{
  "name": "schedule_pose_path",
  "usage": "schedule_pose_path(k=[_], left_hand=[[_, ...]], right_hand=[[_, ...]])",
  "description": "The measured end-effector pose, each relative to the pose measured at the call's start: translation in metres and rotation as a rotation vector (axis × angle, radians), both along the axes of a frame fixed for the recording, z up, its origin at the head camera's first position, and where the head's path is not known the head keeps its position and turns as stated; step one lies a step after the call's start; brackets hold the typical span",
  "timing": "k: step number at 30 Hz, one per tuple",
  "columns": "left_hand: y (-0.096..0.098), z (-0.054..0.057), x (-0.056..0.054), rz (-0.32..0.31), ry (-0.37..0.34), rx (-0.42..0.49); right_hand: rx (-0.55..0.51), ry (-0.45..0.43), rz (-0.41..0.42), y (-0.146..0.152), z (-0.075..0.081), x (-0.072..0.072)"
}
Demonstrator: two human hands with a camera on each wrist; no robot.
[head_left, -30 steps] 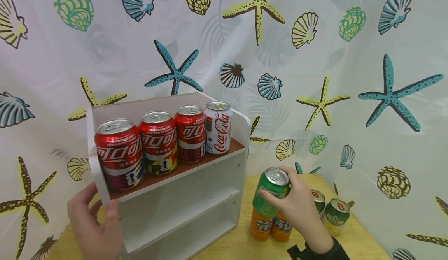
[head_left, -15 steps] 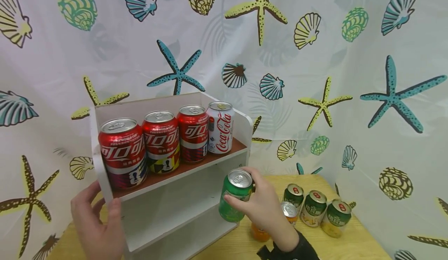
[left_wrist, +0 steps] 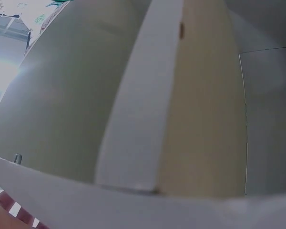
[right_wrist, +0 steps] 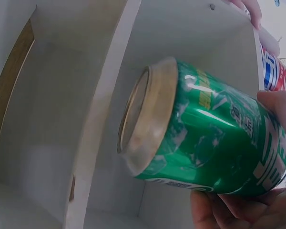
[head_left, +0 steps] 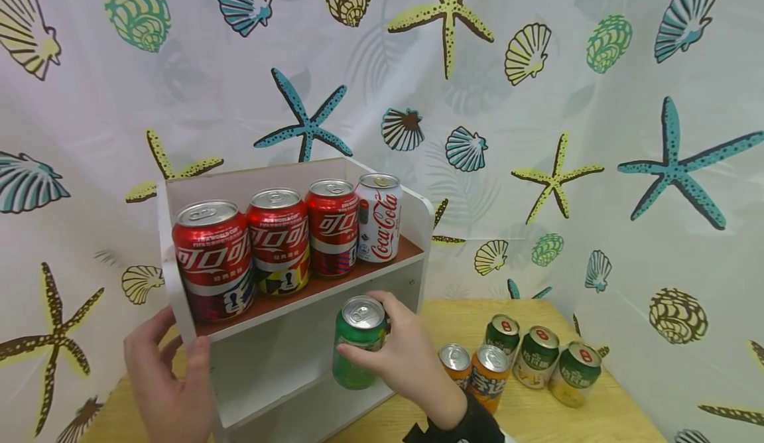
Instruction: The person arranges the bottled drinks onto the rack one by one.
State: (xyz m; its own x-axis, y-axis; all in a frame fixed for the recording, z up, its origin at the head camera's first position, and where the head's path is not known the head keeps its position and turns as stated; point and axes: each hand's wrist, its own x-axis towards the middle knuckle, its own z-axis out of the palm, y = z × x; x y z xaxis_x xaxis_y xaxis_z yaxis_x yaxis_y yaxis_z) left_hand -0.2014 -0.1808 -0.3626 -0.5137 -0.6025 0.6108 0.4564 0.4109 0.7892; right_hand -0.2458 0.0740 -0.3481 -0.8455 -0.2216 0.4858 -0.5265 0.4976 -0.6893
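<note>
My right hand (head_left: 412, 357) grips a green soda can (head_left: 361, 343) by its upper part, thumb at the front, before the middle compartment of a small white shelf unit (head_left: 313, 296). In the right wrist view the can (right_wrist: 214, 129) is close to the shelf boards, its bottom rim facing into the compartment. My left hand (head_left: 170, 377) holds the unit's left side panel (head_left: 176, 290), thumb on the front edge and fingers behind. Three red Coca-Cola cans (head_left: 278, 241) and one white Coca-Cola can (head_left: 380, 221) stand upright on the top shelf.
Two orange soda cans (head_left: 492, 373) stand on the wooden table (head_left: 477, 310) right of the unit. Three green-topped cans (head_left: 537, 357) stand in a row beyond them. A curtain (head_left: 370, 65) printed with shells and starfish hangs behind and at the right.
My right hand has carried the green can leftward, from above the orange cans to the front of the shelf unit. My left hand keeps its hold on the side panel.
</note>
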Motion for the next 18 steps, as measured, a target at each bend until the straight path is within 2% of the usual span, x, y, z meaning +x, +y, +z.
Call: schedule_pose_path(k=[10,18], left_hand=[[-0.003,-0.004,-0.003,-0.012,0.093,-0.04],[-0.004,-0.003,-0.002,-0.03,0.121,-0.05]], right_hand=[[-0.002,-0.034,0.047,-0.021,0.0,-0.001],[-0.023,-0.048,0.072,-0.033,-0.004,-0.005]])
